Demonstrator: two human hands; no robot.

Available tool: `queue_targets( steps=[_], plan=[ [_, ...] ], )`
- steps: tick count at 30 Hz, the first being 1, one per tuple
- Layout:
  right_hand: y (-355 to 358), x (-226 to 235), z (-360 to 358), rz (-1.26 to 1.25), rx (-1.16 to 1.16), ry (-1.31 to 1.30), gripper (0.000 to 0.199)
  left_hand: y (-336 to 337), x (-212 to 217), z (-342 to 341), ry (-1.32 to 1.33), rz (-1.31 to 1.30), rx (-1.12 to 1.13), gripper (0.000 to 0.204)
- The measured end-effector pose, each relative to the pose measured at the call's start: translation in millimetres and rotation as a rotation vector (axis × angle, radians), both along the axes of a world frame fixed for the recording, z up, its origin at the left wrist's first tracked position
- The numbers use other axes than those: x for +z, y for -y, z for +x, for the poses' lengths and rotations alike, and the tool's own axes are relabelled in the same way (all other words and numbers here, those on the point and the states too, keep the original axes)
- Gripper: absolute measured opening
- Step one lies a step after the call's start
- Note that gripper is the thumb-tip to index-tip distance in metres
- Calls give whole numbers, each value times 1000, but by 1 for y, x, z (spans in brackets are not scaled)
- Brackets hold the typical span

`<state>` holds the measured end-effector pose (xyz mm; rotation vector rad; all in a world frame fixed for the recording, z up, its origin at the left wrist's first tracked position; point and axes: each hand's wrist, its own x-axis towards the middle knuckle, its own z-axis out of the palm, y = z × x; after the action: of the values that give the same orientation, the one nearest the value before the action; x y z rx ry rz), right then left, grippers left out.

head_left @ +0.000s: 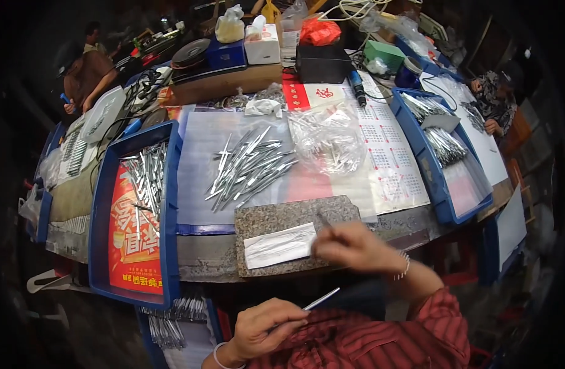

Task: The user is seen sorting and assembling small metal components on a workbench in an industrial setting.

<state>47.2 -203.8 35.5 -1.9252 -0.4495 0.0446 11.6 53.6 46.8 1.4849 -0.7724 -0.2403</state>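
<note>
In my left hand [269, 329], low at the front edge, fingers and thumb pinch a slim, pointed silver metal piece [322, 299] that looks like tweezers. Its tip points up and to the right. My right hand [353, 247] is closed and smeared by motion over the right side of a speckled stone slab [295, 214]. A thin dark thing [323, 219] sticks out by its fingers, too blurred to name. On the slab lies a folded white paper pad [280, 245], just left of my right hand. Beyond the slab, a loose pile of similar silver pieces [248, 166] rests on a plastic-covered sheet.
Blue trays with more silver pieces stand at left [173, 203] and right [439, 203]. Clear plastic bags [332, 144] lie on a printed calendar sheet [387, 154]. Boxes and a black case [324, 63] line the back. Two people sit at the far left and right.
</note>
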Motion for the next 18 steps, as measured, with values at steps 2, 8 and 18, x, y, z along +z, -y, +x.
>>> queue_targets(
  steps=[2,8,18],
  plan=[
    [22,12,44,-285,-254,88,12,-3,0,-4,3,-39,10,21],
    [87,-20,127,-1220,-100,257,10,-6,-2,-11,-237,4,-106,18],
    [91,-28,147,-842,-177,330,13,-26,-16,-21,-371,84,-2,14]
  ],
)
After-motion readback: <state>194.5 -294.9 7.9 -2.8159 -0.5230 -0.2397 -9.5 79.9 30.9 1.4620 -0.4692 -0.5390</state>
